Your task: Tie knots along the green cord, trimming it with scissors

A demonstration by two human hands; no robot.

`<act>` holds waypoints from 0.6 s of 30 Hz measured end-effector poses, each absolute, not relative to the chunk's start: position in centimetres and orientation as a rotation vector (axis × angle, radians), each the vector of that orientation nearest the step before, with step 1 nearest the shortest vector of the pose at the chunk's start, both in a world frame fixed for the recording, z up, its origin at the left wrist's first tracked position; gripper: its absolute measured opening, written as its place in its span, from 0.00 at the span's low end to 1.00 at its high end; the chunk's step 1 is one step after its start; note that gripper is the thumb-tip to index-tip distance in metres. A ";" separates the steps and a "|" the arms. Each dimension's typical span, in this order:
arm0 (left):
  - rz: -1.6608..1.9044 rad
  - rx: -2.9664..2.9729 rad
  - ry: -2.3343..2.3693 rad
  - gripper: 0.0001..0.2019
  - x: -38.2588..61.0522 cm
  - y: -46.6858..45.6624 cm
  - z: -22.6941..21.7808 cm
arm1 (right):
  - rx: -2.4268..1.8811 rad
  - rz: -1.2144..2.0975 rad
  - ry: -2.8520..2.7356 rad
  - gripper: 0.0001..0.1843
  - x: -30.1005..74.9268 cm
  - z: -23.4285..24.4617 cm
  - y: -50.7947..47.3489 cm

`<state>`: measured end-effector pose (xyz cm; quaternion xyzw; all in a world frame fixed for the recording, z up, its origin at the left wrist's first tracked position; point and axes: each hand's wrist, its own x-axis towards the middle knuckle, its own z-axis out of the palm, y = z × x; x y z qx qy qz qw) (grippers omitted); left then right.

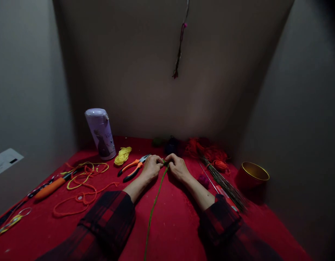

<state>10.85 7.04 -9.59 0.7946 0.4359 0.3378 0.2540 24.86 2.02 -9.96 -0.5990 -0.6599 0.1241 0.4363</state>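
Both of my hands meet over the middle of the red-covered table. My left hand [153,166] pinches green yarn [156,198] at its upper end, fingers closed. From the other side my right hand [178,167] pinches the same yarn, its fingertips almost touching the left ones. A small dark green knotted or looped bit shows between the fingertips; its exact shape is too small to make out. The yarn's long tail runs down between my forearms to the bottom edge. Beside my left hand lie pliers [133,169] with orange and black handles.
Yellow yarn [123,156] and a lilac flask [101,134] are at the back left. Orange-red yarn [83,208] sprawls near an orange-handled tool [50,189]. At right are a bundle of thin stems [224,185], red yarn [213,152] and a gold-rimmed container [255,172].
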 end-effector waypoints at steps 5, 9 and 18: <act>0.951 2.149 1.191 0.05 10.8 7.1 -9.7 | -1.602 0.297 -1.655 0.14 24.7 -9.7 2.4; 1.009 2.124 1.180 0.05 10.8 7.2 -9.9 | -1.742 0.247 -1.739 0.17 24.2 -9.7 2.7; 1.005 2.052 1.143 0.05 10.7 7.3 -10.3 | -1.777 0.233 -1.730 0.11 24.1 -10.1 3.1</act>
